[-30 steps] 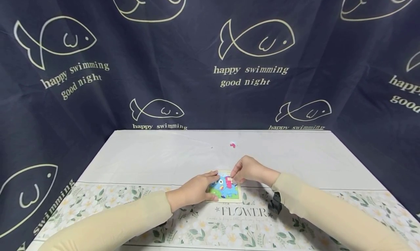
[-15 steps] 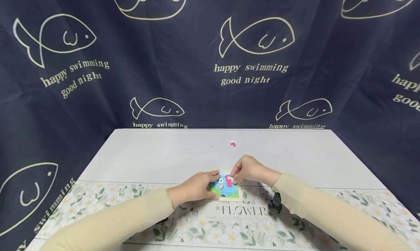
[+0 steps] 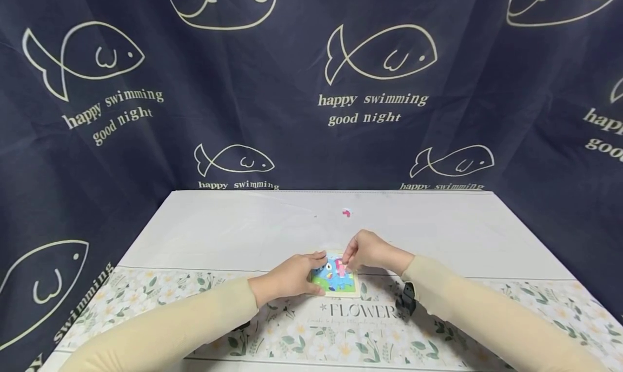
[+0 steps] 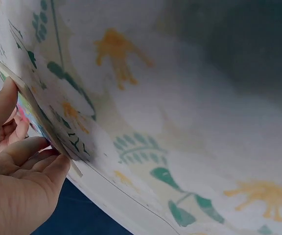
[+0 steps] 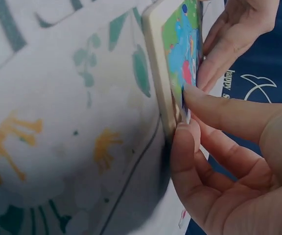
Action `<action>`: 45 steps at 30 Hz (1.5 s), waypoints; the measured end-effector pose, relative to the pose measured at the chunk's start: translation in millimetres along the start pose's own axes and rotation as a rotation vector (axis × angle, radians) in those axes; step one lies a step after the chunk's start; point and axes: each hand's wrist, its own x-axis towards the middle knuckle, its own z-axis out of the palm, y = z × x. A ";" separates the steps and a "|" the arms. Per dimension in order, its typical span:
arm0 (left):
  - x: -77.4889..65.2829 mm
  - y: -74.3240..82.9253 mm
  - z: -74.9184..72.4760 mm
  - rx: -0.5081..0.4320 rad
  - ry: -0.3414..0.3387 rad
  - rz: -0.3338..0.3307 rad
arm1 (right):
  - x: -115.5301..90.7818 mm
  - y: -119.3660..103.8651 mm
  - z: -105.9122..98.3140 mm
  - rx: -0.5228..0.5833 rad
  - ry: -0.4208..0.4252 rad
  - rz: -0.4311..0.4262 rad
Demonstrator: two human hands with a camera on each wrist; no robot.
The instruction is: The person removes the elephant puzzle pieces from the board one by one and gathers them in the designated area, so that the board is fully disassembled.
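A small square jigsaw puzzle [image 3: 335, 285] in a pale wooden frame lies on the table. Its picture shows a blue animal with pink parts on green grass. My left hand [image 3: 291, 277] holds the frame at its left side, thumb on the near part and fingers towards the far edge. At the far right corner my right hand [image 3: 371, 250] pinches a thin puzzle piece [image 5: 177, 104] between thumb and fingertips. In the right wrist view that piece stands tilted at the frame's inner edge, mostly covered by the fingers. A gap shows in the picture beside it.
Farther back on the white tabletop [image 3: 243, 226] lies a loose pink and white puzzle piece [image 3: 346, 213], with a tiny speck [image 3: 315, 216] to its left. A flowered cloth strip [image 3: 272, 334] runs along the front. A dark blue curtain [image 3: 302, 118] hangs behind the table.
The pale patch by my right fingertips now looks pink, as the pinched piece has shifted slightly. Both hands stay in nearly the same places.
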 end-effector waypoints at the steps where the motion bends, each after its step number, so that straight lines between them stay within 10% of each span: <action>1: 0.0 -0.1 0.0 0.000 0.001 0.001 | 0.2 0.3 -0.3 0.005 -0.006 -0.004; 21: -3.9 -2.9 -1.6 -0.007 0.020 0.005 | 8.7 20.3 -6.9 0.300 -0.165 -0.023; 45: -2.8 -2.5 2.2 -0.001 0.025 0.025 | 11.0 27.7 -14.0 0.619 -0.159 0.021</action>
